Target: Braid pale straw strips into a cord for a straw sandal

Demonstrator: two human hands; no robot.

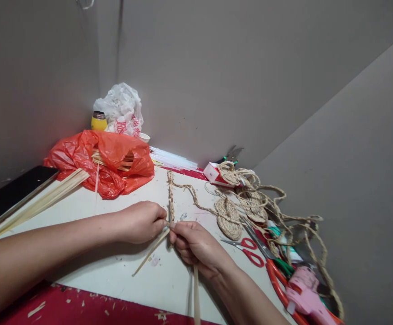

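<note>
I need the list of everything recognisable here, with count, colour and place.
Straw braid: 1, tan, centre
Loose strips: at least 2, pale, front
Strip bundle: 1, pale, left
Phone-like device: 1, black, far left
Plastic bag: 1, red, back left
Printed bag: 1, white, behind it
Jar: 1, yellow, back left
Cup: 1, white, back
Slim sticks: several, white, back
Box: 1, white-red, back right
Coiled discs: at least 2, tan, right
Cords: tangled, uncounted, tan, right
Scissors: 2, red and orange-red handles, right
Glue gun: 1, pink, right front
Tool: 1, dark, back right
Tabletop: 1, white, centre
Lower surface: 1, red, front
Walls: several, grey, behind
Left hand: 1, bare, centre
Right hand: 1, bare, centre
</note>
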